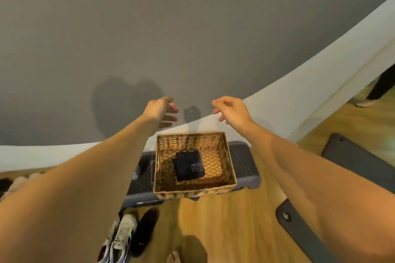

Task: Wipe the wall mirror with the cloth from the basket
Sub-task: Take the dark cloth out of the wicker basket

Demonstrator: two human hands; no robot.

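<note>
Head view: left hand [162, 111], right hand [229, 111] both relaxed, empty, above basket [224, 156]; folded dark cloth [188, 164] inside.

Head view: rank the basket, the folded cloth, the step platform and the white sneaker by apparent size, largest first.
1. step platform, though partly hidden
2. basket
3. and 4. cloth and white sneaker look alike; the sneaker lies nearer, so unranked.

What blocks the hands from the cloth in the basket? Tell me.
Nothing visible does. The dark folded cloth lies uncovered on the floor of the open wicker basket. The left hand and right hand hover above its far rim, holding nothing.
</note>
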